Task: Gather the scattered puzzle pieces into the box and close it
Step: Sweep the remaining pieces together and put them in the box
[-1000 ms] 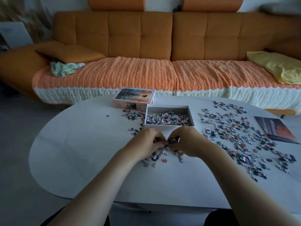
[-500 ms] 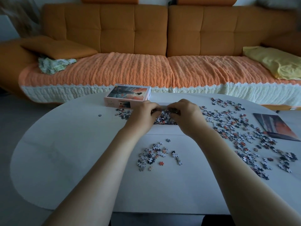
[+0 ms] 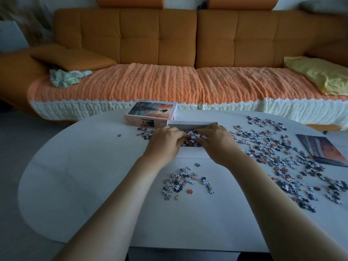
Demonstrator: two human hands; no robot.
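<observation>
The open white puzzle box [image 3: 192, 123] stands at the table's far middle, its lid [image 3: 152, 112] with the picture lying just left of it. My left hand [image 3: 165, 142] and my right hand [image 3: 218, 142] meet over the box, fingers curled, cupping a bunch of puzzle pieces [image 3: 194, 137] between them. A small pile of pieces [image 3: 180, 182] lies on the table in front of the box. A wide scatter of pieces [image 3: 273, 151] covers the right side. A few pieces [image 3: 146, 131] lie left of the box, and one lone piece [image 3: 119, 135] further left.
The white oval table [image 3: 84, 166] has its front edge near me. A printed picture sheet [image 3: 323, 147] lies at the right edge. Behind the table runs an orange sofa [image 3: 150, 81] with a yellow pillow [image 3: 320, 76].
Both hands lifted a bunch of pieces from the pile in front of the box and carried it away from me, over the box. They now sit lower in it.
</observation>
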